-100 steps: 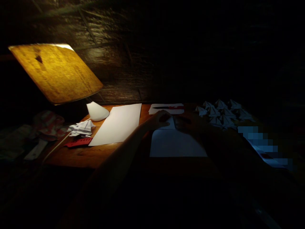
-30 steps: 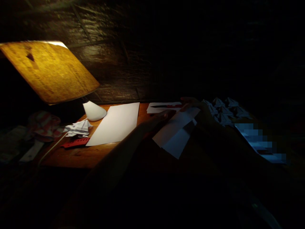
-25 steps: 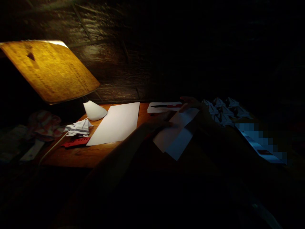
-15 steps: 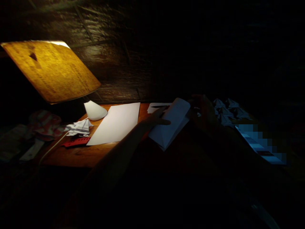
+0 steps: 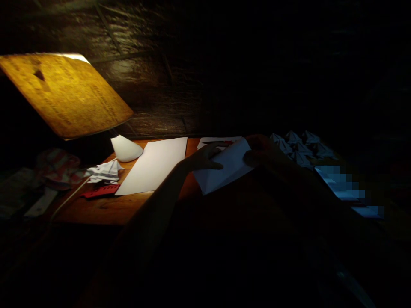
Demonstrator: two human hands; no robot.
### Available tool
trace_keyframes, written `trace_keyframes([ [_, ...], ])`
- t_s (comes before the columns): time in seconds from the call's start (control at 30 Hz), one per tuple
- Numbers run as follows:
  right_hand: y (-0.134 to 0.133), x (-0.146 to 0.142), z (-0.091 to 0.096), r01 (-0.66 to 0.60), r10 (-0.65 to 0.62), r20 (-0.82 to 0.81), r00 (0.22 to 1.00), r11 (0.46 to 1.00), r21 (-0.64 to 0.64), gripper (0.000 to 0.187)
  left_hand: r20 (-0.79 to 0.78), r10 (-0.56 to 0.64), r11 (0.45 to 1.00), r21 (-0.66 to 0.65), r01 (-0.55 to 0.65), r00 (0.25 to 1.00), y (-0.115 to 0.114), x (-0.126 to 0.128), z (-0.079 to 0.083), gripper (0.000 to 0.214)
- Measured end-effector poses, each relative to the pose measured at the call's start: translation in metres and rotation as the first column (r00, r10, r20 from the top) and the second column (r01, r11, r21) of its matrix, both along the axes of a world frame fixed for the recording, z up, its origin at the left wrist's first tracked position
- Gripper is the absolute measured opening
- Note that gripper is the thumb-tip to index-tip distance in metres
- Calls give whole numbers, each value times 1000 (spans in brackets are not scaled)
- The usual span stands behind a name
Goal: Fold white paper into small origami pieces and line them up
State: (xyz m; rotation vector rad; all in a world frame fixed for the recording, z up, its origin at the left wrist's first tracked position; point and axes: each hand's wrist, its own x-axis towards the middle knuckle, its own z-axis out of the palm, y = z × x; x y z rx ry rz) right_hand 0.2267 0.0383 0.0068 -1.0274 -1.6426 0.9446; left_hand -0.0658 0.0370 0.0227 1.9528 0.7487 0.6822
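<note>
A folded sheet of paper [image 5: 226, 169] is held between my two hands over the wooden table. My left hand [image 5: 205, 158] grips its left side, thumb lying across the front and fingers behind the upper edge. At the right end, my right hand [image 5: 257, 149] pinches the paper; most of that hand is lost in shadow. Just behind the folded paper lie small white sheets with a dark, red-marked pointed tool [image 5: 213, 142] on them, partly covered by my left hand. A large white sheet [image 5: 156, 164] lies flat to the left of my hands.
A lit lamp with a yellow shade [image 5: 67, 96] and white base [image 5: 126, 148] stands at the left. Near it are a crumpled-looking folded paper [image 5: 104, 171], a red ruler-like strip [image 5: 101, 191] and a cord. Several folded paper shapes [image 5: 300, 149] and a bluish glowing screen [image 5: 343, 188] are at right.
The folded paper has turned from steeply slanted to lying more sideways. My right hand has come onto its right end, and my left hand keeps its grip. The view has shifted slightly.
</note>
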Motion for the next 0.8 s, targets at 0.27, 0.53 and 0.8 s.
trace_keyframes([
  [0.27,-1,6,-10,-115,-35,517,855,960,255,72,-309,274,832,551,-63,911,-2,0,-7,55],
  [0.53,7,13,-18,-171,-124,636,762,908,381,60,-385,343,770,637,-22,857,-11,12,-5,60],
  [0.8,12,14,-15,-216,-106,589,801,866,451,69,-412,380,726,688,10,828,-16,16,0,53],
])
